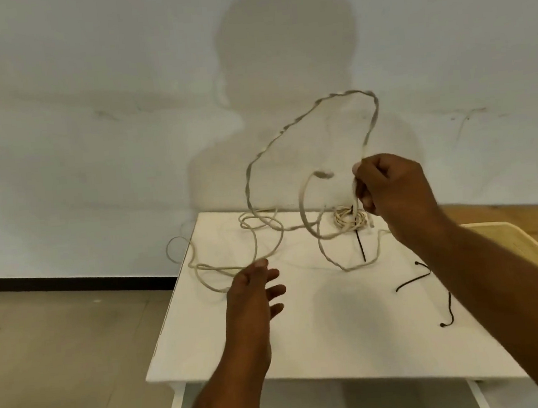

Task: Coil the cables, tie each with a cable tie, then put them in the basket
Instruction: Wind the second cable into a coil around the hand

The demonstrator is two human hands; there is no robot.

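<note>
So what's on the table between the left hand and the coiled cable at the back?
Head view: between the left hand and the coiled cable, slack loops of the loose cable cross the table; otherwise bare.

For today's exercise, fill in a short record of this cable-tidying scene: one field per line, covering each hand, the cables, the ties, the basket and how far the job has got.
right hand: raised, fingers closed on the loose cable
left hand: open, low over the white table, holding nothing
loose cable: one big loop in the air, the rest sprawled on the table, one bend hanging past the left edge
coiled cable: small bundle at the far side, a black tie across it
spare ties: black, lying near the right edge
basket: pale, right of the table, contents hidden
progress: one cable coiled, none visibly in the basket
</note>
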